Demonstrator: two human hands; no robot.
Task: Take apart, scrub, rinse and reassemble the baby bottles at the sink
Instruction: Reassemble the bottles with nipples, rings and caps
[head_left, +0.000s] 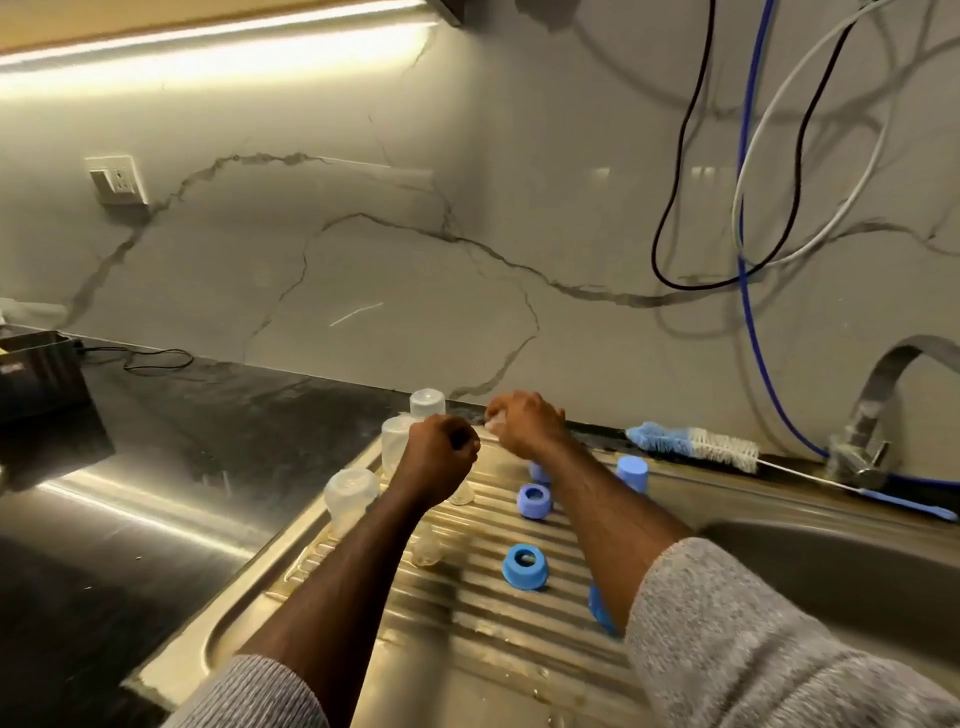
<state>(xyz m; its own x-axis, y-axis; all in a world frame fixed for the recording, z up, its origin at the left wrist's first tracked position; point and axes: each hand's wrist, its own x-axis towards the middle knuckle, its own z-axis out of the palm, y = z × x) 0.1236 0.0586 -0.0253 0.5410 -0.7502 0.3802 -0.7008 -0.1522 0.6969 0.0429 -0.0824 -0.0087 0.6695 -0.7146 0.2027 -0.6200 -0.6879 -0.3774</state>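
Parts lie apart on the drainboard (467, 613) — judging by that, dismantling is nearly done. The right hand (524, 423) pinches a clear piece (493, 418); the left hand (441, 452) is fisted just beside it, contents hidden. Next — scrubbing calls for the brush (696, 444), beyond the right fingers.

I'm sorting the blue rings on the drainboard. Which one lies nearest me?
The blue ring half hidden behind the right forearm; the ring showing its hole and the rest sit farther back.

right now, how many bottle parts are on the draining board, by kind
Clear bottle bodies: 3
Blue screw rings: 5 that show, 2 partly behind the right arm
Clear teats: 2 that I can make out
Bottle brush: 1
Total: 11
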